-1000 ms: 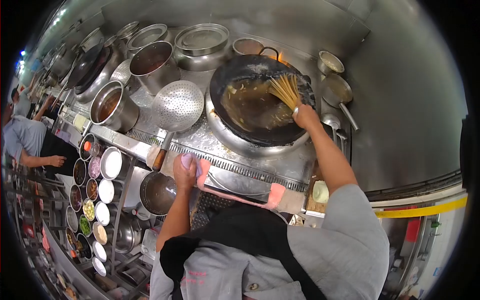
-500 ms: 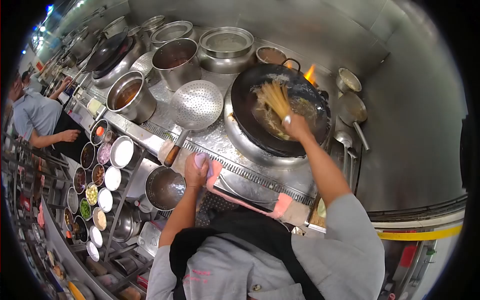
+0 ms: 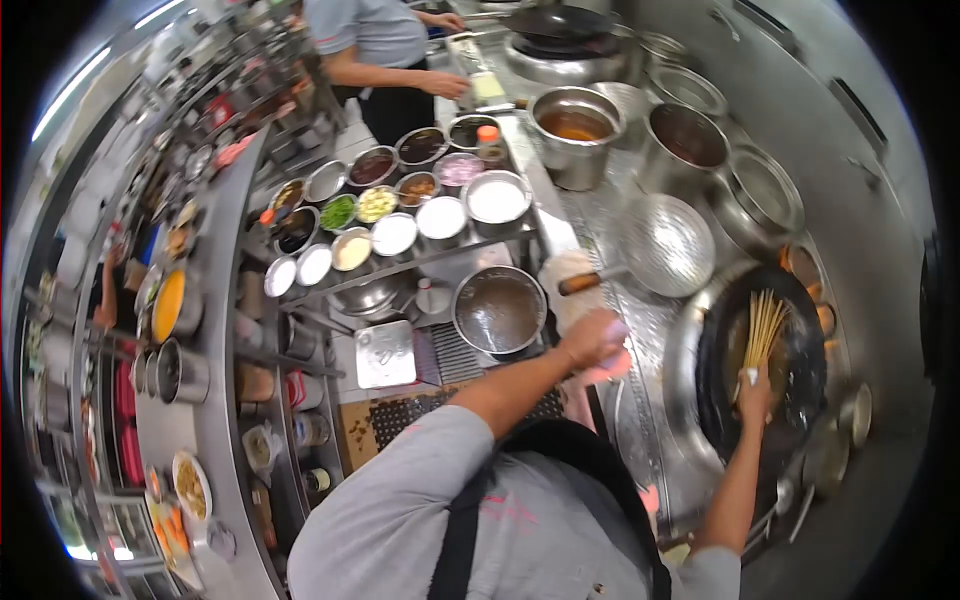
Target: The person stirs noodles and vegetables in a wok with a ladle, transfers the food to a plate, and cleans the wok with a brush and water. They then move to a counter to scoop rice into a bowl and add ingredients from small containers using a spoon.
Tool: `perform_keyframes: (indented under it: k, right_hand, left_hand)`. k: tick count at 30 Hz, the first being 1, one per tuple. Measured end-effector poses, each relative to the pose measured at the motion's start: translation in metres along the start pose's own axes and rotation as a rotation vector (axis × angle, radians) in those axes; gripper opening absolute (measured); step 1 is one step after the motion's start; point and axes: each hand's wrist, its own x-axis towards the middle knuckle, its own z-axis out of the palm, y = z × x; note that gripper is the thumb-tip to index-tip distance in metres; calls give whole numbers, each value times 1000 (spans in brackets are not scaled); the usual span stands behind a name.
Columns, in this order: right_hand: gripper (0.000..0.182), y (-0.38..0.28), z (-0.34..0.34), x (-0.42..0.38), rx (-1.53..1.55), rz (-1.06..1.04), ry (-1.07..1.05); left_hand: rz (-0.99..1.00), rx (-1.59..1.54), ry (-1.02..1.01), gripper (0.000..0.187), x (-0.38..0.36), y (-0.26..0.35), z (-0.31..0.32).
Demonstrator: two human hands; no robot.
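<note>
My right hand (image 3: 755,395) is closed around the lower end of a bamboo wok brush (image 3: 766,325). Its bristles are fanned out inside a black wok (image 3: 722,350), which sits on the round burner and has wet liquid in it. My left hand (image 3: 592,340), slightly blurred, is closed on a lilac cloth (image 3: 617,335) at the front edge of the range. Just beyond that hand lies a perforated strainer (image 3: 667,243) with a wooden handle (image 3: 580,284). A pot of cloudy liquid (image 3: 499,310) stands left of my left hand.
Several seasoning and ingredient bowls (image 3: 394,235) fill a rack on the left. Metal pots (image 3: 574,150) stand along the range, with another wok (image 3: 560,22) at the far end. A co-worker (image 3: 370,45) stands beyond the rack. A steel wall (image 3: 890,250) bounds the right.
My view has turned left, so the wok appears farther right and more of the rack shows. The brush stays in my right hand inside the wok; my left hand still grips the cloth.
</note>
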Motion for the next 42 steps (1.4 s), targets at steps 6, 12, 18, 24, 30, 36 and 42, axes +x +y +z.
perform_keyframes:
  k: [6, 12, 18, 24, 30, 36, 42]
  right_hand:
    - [59, -21, -49, 31, 539, 463, -153]
    - [59, 91, -15, -10, -116, -117, -49]
    - [58, 60, -34, 27, -52, 138, -212]
    - [56, -16, -57, -39, 14, -212, -267]
    - [53, 67, 8, 69, 30, 91, -23]
    - [58, -28, -41, -45, -26, 60, -193]
    - [50, 39, -35, 32, -28, 291, -29]
  left_hand:
    - [-42, -28, 197, 44, 0, 0, 8]
    - [-122, -19, 138, 45, 1, 0, 2]
    - [-129, -38, 132, 45, 0, 7, -1]
    - [-182, -35, 104, 46, 1, -2, 9]
    - [-175, -105, 36, 43, 2, -4, 3]
    - [-155, -178, 124, 41, 4, -19, 22]
    - [-132, -101, 47, 35, 13, 5, 5]
